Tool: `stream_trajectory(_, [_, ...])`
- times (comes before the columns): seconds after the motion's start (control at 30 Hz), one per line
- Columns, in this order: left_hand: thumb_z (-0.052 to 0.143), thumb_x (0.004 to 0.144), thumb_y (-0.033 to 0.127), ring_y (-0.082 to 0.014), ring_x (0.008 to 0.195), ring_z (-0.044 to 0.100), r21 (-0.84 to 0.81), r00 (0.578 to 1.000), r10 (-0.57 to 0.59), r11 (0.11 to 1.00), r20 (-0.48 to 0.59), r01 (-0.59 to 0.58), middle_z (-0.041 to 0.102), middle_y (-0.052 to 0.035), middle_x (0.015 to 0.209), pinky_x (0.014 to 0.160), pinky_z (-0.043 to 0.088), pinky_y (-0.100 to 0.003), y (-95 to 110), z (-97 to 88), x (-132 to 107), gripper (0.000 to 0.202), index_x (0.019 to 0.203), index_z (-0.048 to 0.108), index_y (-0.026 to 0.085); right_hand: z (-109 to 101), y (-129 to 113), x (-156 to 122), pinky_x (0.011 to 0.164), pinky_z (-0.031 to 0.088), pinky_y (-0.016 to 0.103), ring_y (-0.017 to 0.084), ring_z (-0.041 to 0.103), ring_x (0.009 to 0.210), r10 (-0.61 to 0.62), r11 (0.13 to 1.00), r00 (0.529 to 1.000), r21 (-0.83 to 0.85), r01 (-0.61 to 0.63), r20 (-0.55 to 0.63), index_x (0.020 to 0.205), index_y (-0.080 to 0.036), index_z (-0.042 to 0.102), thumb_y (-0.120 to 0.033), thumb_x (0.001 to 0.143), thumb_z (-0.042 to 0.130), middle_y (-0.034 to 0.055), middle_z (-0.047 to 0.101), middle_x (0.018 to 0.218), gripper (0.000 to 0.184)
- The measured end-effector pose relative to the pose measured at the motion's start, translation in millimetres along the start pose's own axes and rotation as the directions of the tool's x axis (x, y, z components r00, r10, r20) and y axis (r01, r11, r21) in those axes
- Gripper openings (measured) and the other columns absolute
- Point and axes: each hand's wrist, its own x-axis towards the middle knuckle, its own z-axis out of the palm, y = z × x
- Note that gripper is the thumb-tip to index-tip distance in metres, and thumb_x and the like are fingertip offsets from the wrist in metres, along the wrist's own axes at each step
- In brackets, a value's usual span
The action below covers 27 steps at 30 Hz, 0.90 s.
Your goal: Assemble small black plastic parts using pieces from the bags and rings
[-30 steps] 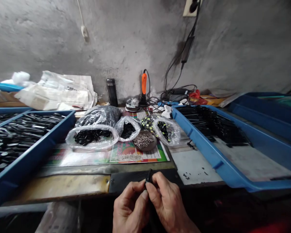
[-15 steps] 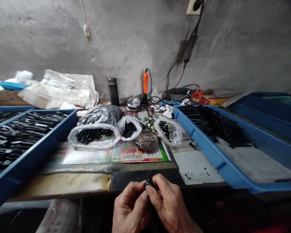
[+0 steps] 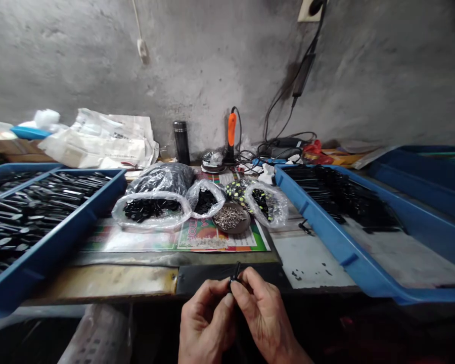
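Note:
Low in the head view, my left hand (image 3: 207,323) and my right hand (image 3: 261,316) meet at the fingertips. Both pinch a small black plastic part (image 3: 235,273), whose lower end is hidden by my fingers. A thin dark piece seems to hang below the hands, but it is too dim to make out. Just beyond my fingers lies a black rubber strip (image 3: 227,278) on the bench edge. Neither hand touches the bags or trays.
A blue tray of long black parts (image 3: 56,222) stands left, and another (image 3: 326,227) right. Between them are clear plastic bags of black pieces (image 3: 151,210) and a dish of screws (image 3: 231,218). An orange-handled tool (image 3: 231,130) and cables stand by the wall.
The whole scene has slid slightly right in view as my head turned. The black part now stands a little higher between my fingertips, and both hands still hold it.

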Motion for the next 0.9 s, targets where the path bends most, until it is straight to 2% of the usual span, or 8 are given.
stream_trajectory(0.13, [0.087, 0.067, 0.046, -0.0023, 0.037, 0.039, -0.020, 0.996, -0.066, 0.997, 0.063, 0.068, 0.053, 0.0063, 0.048, 0.035, 0.029, -0.011, 0, -8.3, 4, 0.042, 0.087, 0.067, 0.014, -7, -3, 1, 0.050, 0.041, 0.017, 0.010, 0.052, 0.054, -0.015, 0.997, 1.000, 0.071, 0.013, 0.023, 0.073, -0.019, 0.051, -0.049, 0.101, 0.043, -0.0034, 0.053, 0.062, 0.041])
stream_trajectory(0.3, [0.081, 0.075, 0.039, -0.0066, 0.034, 0.047, -0.111, 0.982, -0.118, 0.984, 0.150, 0.135, 0.065, 0.0003, 0.051, 0.035, 0.037, -0.015, 5, -13.3, 8, 0.035, 0.092, 0.061, 0.016, -13, -6, 1, 0.050, 0.045, 0.015, 0.010, 0.057, 0.053, 0.014, 0.995, 0.999, 0.098, -0.017, 0.038, 0.073, -0.019, 0.052, -0.045, 0.099, 0.050, -0.0034, 0.057, 0.062, 0.036])
stream_trajectory(0.47, [0.084, 0.072, 0.024, -0.0135, 0.052, 0.063, -0.221, 0.988, -0.114, 0.966, 0.106, 0.135, 0.074, -0.0051, 0.074, 0.047, 0.053, -0.023, 13, -13.2, 8, 0.031, 0.091, 0.062, 0.014, -11, -7, 1, 0.047, 0.047, 0.015, 0.009, 0.059, 0.047, 0.077, 0.980, 0.990, 0.175, -0.097, 0.114, 0.074, -0.020, 0.050, -0.045, 0.099, 0.050, -0.0052, 0.056, 0.059, 0.035])
stream_trajectory(0.67, [0.084, 0.073, 0.022, -0.0155, 0.062, 0.070, -0.258, 0.988, -0.112, 0.957, 0.104, 0.135, 0.075, -0.0073, 0.080, 0.060, 0.057, -0.026, 15, -17.7, 7, 0.029, 0.090, 0.062, 0.014, -14, -5, -2, 0.045, 0.043, 0.012, 0.008, 0.053, 0.048, -0.045, 0.999, 0.999, 0.001, 0.045, 0.005, 0.071, -0.019, 0.055, -0.036, 0.097, 0.053, -0.0050, 0.054, 0.061, 0.031])
stream_trajectory(0.9, [0.084, 0.073, 0.023, -0.0167, 0.063, 0.072, -0.277, 0.993, -0.095, 0.954, 0.076, 0.112, 0.076, -0.0085, 0.081, 0.061, 0.059, -0.027, 17, -25.4, 5, 0.031, 0.091, 0.060, 0.014, -17, 3, -5, 0.044, 0.040, 0.013, 0.008, 0.049, 0.046, -0.146, 0.981, 0.989, -0.135, 0.142, -0.016, 0.072, -0.020, 0.056, -0.033, 0.097, 0.055, -0.0064, 0.050, 0.059, 0.028])
